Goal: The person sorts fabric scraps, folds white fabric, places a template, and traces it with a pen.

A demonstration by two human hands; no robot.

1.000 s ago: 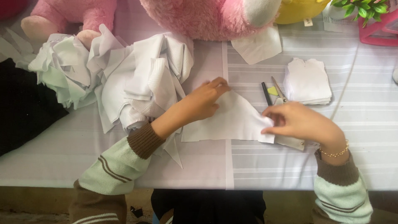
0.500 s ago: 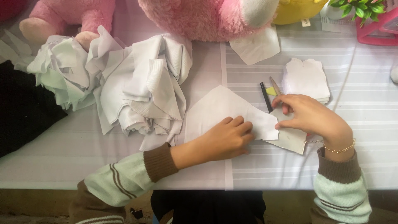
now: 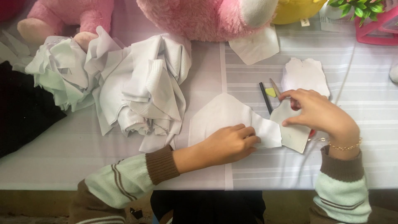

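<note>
Fingers point(image 3: 248, 133) of left hand point(image 3: 226, 145) press white fabric piece point(image 3: 224, 116); right hand point(image 3: 319, 114) grips paper template point(image 3: 294, 135).

A heap of white fabric scraps point(image 3: 124, 83) lies at ten o'clock on the striped worktop point(image 3: 62, 157). Pink plush toys point(image 3: 207, 16) sit at twelve, a black cloth point(image 3: 20, 112) at nine. A green plant point(image 3: 358, 6) stands at two.
</note>
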